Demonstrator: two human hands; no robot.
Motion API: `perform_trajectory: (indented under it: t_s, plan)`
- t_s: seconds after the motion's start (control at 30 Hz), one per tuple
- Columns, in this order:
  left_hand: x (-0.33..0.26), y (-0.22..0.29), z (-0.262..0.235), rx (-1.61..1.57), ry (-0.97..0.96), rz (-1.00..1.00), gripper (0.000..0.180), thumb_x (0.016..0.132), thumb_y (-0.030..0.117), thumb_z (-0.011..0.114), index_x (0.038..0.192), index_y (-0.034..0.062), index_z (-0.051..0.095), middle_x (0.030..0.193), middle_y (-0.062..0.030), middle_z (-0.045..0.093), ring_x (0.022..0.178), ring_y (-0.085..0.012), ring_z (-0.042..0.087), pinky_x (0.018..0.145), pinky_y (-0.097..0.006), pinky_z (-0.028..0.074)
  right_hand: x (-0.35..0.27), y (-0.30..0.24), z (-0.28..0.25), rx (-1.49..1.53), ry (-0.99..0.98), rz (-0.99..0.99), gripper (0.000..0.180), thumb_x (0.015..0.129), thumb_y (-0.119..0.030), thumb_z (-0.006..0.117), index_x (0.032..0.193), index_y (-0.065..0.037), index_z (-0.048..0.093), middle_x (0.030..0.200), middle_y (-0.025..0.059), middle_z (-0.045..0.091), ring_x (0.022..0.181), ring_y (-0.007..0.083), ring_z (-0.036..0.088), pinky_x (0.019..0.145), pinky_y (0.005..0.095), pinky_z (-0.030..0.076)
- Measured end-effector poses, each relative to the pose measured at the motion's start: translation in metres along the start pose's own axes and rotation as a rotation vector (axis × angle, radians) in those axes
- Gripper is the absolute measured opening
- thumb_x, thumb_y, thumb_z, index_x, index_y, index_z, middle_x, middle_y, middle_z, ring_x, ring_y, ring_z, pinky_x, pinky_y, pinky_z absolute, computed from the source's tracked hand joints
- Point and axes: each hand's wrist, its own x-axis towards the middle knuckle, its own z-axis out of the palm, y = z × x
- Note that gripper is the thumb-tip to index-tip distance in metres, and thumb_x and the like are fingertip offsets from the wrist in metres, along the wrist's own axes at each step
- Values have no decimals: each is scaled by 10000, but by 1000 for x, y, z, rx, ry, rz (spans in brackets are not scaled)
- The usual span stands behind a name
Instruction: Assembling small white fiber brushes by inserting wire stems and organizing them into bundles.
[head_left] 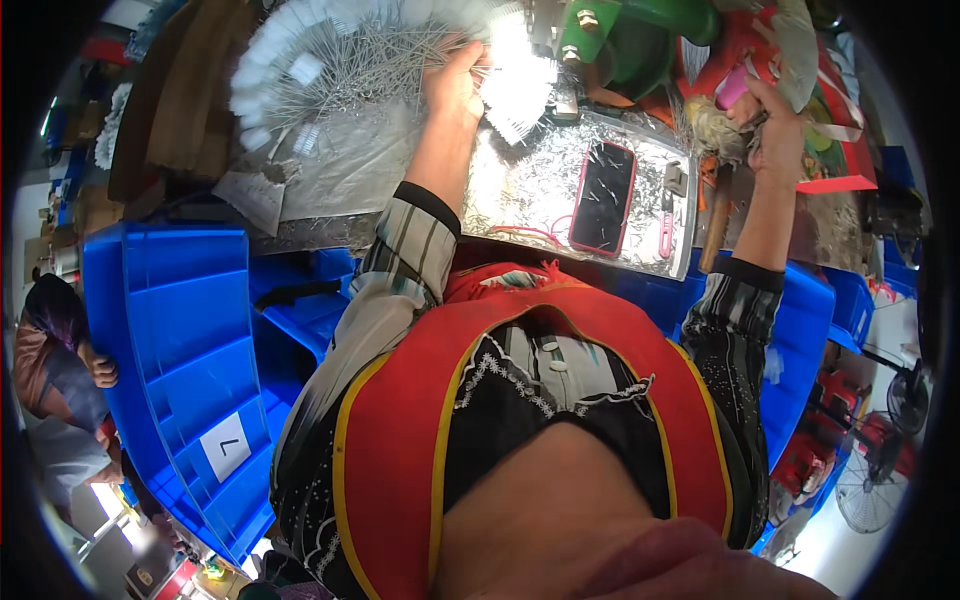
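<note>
My left hand [455,88] is at the right edge of a wide fan of thin metal wires [385,65] with white plastic ends. Its fingers are curled, and glare hides what is between them. Beside its fingertips, ribbed white plastic pieces [515,100] lie under bright light, close to a green machine [640,40] with bolts. Off to the right, my right hand [778,125] is closed around a tan, cloth-wrapped knob [712,128]. Something pink [733,88] covers the area by its thumb.
A phone [603,198] in a pink case lies on a tray [520,205] strewn with metal clippings, beside a pink cutter [666,232]. Blue bins [185,330] stand below the bench. A red bag [835,182] is at right. Another person [60,350] sits at far left.
</note>
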Motion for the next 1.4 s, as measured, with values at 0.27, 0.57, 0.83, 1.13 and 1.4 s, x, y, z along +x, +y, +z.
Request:
perform_trajectory:
  t_s: [0.27,0.57,0.83,1.13,1.4]
  plan:
    - [-8,4,3,-8,46,40,273,707,-58,599,967,-35,516,742,-149,590,614,-221,590,557,-313,513,-13,1,9,-8,-5,-23,264,743,-79,528,501,-39,431,478,39,379,458,164,420,561,308,399]
    - [-7,3,3,14,-20,43,291,710,-70,589,983,-32,496,754,-157,588,644,-228,597,578,-307,515,-9,-5,7,-6,4,43,278,748,-95,526,497,-50,416,479,43,371,461,171,420,572,312,395]
    - [-4,5,1,18,-138,29,284,720,-67,581,984,-39,480,803,-195,580,664,-234,600,577,-296,516,-3,2,0,51,-64,-20,159,723,-44,530,598,53,546,496,71,444,474,185,474,491,289,392]
    - [-6,4,6,161,-122,9,38,752,57,599,780,61,574,656,-18,567,466,-68,480,392,-170,362,2,-17,-1,26,-36,148,205,734,-106,561,566,1,509,506,55,444,462,171,462,480,272,392]
    - [-10,3,12,55,-108,24,221,738,-6,586,947,-36,522,786,-162,616,631,-187,598,580,-296,499,4,-11,-12,-54,-64,20,155,726,-83,560,604,7,528,524,59,481,463,156,489,490,276,416]
